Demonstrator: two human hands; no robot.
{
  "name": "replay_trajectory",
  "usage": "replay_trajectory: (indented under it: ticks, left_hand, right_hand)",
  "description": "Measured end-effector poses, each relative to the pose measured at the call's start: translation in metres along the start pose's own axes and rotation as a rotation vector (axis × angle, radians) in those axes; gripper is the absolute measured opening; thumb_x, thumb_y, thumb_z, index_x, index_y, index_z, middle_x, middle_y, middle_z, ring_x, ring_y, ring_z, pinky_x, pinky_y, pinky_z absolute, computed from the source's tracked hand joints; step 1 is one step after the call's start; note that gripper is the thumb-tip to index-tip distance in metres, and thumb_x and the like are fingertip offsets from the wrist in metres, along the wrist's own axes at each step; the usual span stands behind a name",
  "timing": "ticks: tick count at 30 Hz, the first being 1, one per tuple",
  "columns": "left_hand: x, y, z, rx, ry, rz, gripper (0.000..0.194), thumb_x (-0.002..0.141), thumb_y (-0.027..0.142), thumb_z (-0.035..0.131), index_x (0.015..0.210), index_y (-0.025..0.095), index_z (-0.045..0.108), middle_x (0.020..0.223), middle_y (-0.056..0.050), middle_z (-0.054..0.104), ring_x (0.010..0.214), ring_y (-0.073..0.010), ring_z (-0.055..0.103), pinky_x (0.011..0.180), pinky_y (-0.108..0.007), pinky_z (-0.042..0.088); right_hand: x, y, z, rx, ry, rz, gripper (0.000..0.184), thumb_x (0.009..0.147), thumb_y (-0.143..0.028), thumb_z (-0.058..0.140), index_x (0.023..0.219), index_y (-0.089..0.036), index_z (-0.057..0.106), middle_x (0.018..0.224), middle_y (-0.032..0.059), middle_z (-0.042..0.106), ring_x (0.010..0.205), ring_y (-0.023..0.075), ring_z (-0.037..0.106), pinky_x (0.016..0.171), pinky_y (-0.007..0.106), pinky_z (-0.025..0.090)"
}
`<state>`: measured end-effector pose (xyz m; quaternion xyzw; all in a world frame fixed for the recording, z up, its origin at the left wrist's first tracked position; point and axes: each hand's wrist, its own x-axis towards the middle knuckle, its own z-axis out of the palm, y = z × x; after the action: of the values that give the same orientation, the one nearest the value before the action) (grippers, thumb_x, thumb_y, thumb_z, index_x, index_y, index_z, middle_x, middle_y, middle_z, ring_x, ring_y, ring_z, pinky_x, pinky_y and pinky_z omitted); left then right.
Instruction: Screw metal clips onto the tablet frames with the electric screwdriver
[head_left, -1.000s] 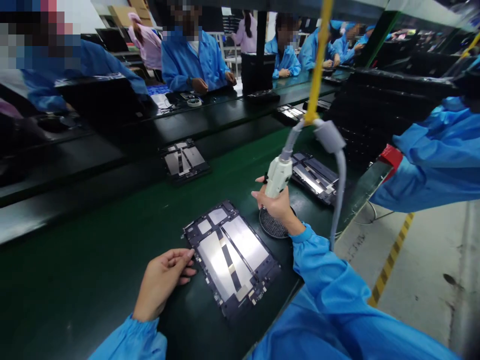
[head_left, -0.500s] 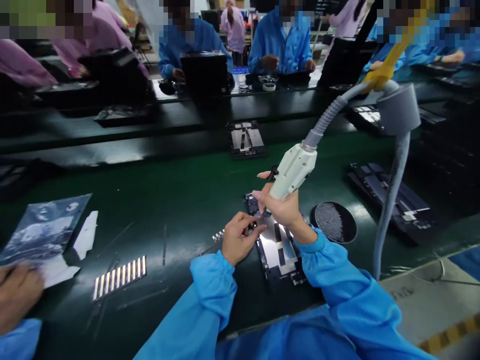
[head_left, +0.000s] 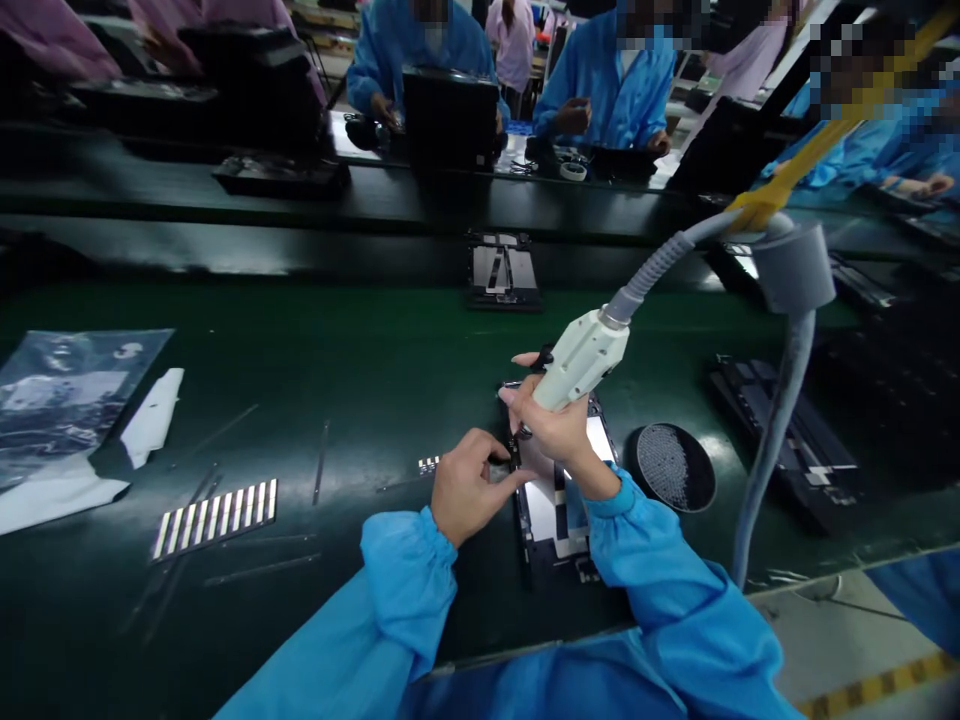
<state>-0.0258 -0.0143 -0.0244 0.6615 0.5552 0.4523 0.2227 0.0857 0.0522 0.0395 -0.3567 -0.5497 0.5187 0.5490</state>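
My right hand (head_left: 561, 428) is wrapped round a pale electric screwdriver (head_left: 583, 358), which tilts with its tip down toward the upper left part of an opened tablet-like device (head_left: 538, 515). The fingers hide the tip. Beside the device's left edge, my left hand (head_left: 469, 487) has thumb and forefinger apart, the thumb over the silver surface. Nothing shows between those fingers. A round dark dish (head_left: 673, 467) of small metallic pieces, apparently screws, stands right of the device.
A striped strip (head_left: 215, 520), a small strip piece (head_left: 429, 465), a clear plastic bag (head_left: 75, 390) and white scraps (head_left: 152, 418) lie left. More opened devices lie behind (head_left: 504, 270) and right (head_left: 787, 430). A grey cable (head_left: 780, 440) hangs at right. Co-workers sit opposite.
My left thumb and forefinger have parted from a pinch around a small dark thing. A co-worker's hand at the left has gone from view. The camera view has shifted slightly.
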Motion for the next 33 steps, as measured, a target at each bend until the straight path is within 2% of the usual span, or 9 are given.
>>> replay_trajectory:
  ticks: [5, 14, 16, 19, 22, 24, 28, 31, 33]
  left_hand:
    - [-0.003, -0.001, 0.0, 0.11, -0.103, 0.004, 0.035, 0.073, 0.046, 0.076, 0.064, 0.017, 0.059, 0.063, 0.001, 0.056, 0.05, -0.0081, 0.046, 0.05, -0.023, 0.035]
    - [-0.003, -0.004, 0.0, 0.149, -0.095, 0.058, 0.034, 0.074, 0.044, 0.075, 0.063, 0.017, 0.059, 0.064, 0.001, 0.058, 0.051, -0.0086, 0.048, 0.049, -0.023, 0.035]
    - [-0.005, -0.002, 0.0, 0.154, -0.073, 0.146, 0.034, 0.079, 0.044, 0.072, 0.063, 0.017, 0.058, 0.064, 0.0, 0.059, 0.054, -0.0098, 0.051, 0.051, -0.024, 0.037]
    - [-0.012, 0.007, 0.005, 0.188, -0.078, 0.438, 0.034, 0.087, 0.039, 0.062, 0.061, 0.017, 0.057, 0.061, -0.001, 0.057, 0.059, -0.0125, 0.052, 0.055, -0.027, 0.038]
    - [-0.025, 0.019, 0.016, 0.183, -0.159, 0.735, 0.035, 0.09, 0.033, 0.057, 0.058, 0.017, 0.057, 0.058, -0.002, 0.055, 0.06, -0.0147, 0.05, 0.058, -0.031, 0.039]
    - [-0.033, 0.025, 0.024, 0.138, -0.242, 0.847, 0.034, 0.089, 0.035, 0.055, 0.061, 0.017, 0.059, 0.062, -0.003, 0.059, 0.067, -0.017, 0.055, 0.065, -0.033, 0.044]
    - [-0.044, 0.029, 0.032, 0.141, -0.436, 0.903, 0.036, 0.087, 0.049, 0.055, 0.081, 0.016, 0.066, 0.089, -0.01, 0.069, 0.098, -0.0256, 0.06, 0.096, -0.043, 0.046]
    - [-0.047, 0.027, 0.029, 0.185, -0.547, 0.872, 0.033, 0.088, 0.04, 0.056, 0.106, 0.014, 0.065, 0.11, -0.012, 0.069, 0.118, -0.0259, 0.055, 0.106, -0.044, 0.041]
    - [-0.046, 0.021, 0.022, 0.204, -0.573, 0.863, 0.031, 0.09, 0.033, 0.053, 0.113, 0.013, 0.062, 0.112, -0.012, 0.069, 0.122, -0.0238, 0.054, 0.11, -0.044, 0.038]
  right_hand:
    - [0.004, 0.012, 0.002, -0.02, -0.007, 0.011, 0.036, 0.074, -0.021, 0.07, 0.105, -0.021, 0.052, 0.048, -0.0112, 0.052, 0.037, 0.0099, 0.05, 0.041, 0.025, 0.041]
    - [0.004, 0.021, 0.003, -0.053, -0.008, 0.03, 0.033, 0.074, -0.022, 0.07, 0.101, -0.022, 0.052, 0.049, -0.0107, 0.051, 0.038, 0.0103, 0.049, 0.043, 0.026, 0.043]
    - [0.003, 0.021, 0.003, -0.084, -0.002, 0.026, 0.027, 0.074, -0.023, 0.07, 0.095, -0.022, 0.053, 0.049, -0.0103, 0.05, 0.039, 0.0103, 0.049, 0.044, 0.027, 0.045]
    - [-0.001, 0.02, 0.005, -0.17, -0.019, 0.011, 0.018, 0.074, -0.026, 0.069, 0.081, -0.022, 0.053, 0.048, -0.0087, 0.049, 0.043, 0.0108, 0.051, 0.05, 0.028, 0.049]
    - [-0.005, 0.021, 0.007, -0.235, -0.041, -0.013, 0.017, 0.074, -0.027, 0.07, 0.079, -0.022, 0.054, 0.049, -0.0077, 0.05, 0.046, 0.012, 0.053, 0.056, 0.03, 0.051]
    - [-0.005, 0.023, 0.008, -0.227, -0.029, -0.015, 0.018, 0.074, -0.026, 0.07, 0.083, -0.021, 0.055, 0.049, -0.008, 0.051, 0.045, 0.0119, 0.052, 0.056, 0.031, 0.05]
    - [-0.001, 0.015, 0.008, -0.129, 0.049, -0.034, 0.018, 0.075, -0.024, 0.069, 0.086, -0.021, 0.056, 0.049, -0.0086, 0.052, 0.041, 0.0111, 0.051, 0.054, 0.03, 0.049]
    - [0.0, -0.003, -0.005, -0.093, 0.144, -0.132, 0.024, 0.077, -0.025, 0.069, 0.097, -0.021, 0.055, 0.048, -0.0094, 0.053, 0.041, 0.0113, 0.051, 0.055, 0.03, 0.05]
    - [-0.005, -0.015, -0.023, -0.073, 0.171, -0.17, 0.035, 0.076, -0.027, 0.071, 0.106, -0.022, 0.053, 0.048, -0.0094, 0.054, 0.04, 0.0116, 0.051, 0.052, 0.029, 0.048]
